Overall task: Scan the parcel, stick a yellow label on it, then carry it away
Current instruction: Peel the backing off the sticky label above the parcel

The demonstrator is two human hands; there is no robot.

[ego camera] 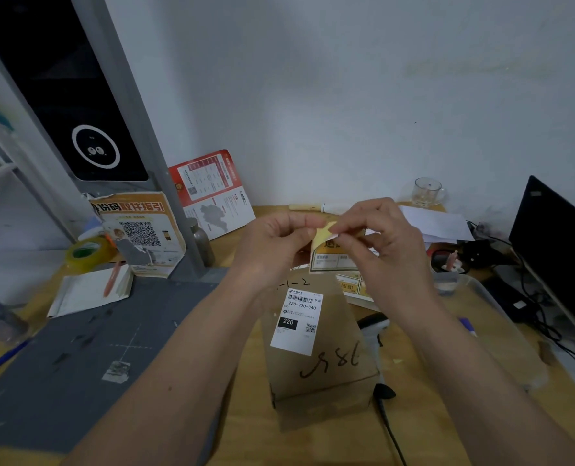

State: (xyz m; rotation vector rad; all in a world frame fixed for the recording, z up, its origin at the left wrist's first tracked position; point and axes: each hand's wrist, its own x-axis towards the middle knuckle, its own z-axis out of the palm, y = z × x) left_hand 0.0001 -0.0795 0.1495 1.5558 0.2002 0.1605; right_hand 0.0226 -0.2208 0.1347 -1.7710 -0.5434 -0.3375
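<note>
Both hands are raised above the one parcel on the desk. The left hand and right hand each pinch the one yellow label between fingertips.

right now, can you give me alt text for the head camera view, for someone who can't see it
Two bare hands, left hand and right hand, hold a yellow label between them above a cardboard parcel on a wooden desk. The parcel carries a white shipping label; a handheld scanner lies just right of it.
</note>
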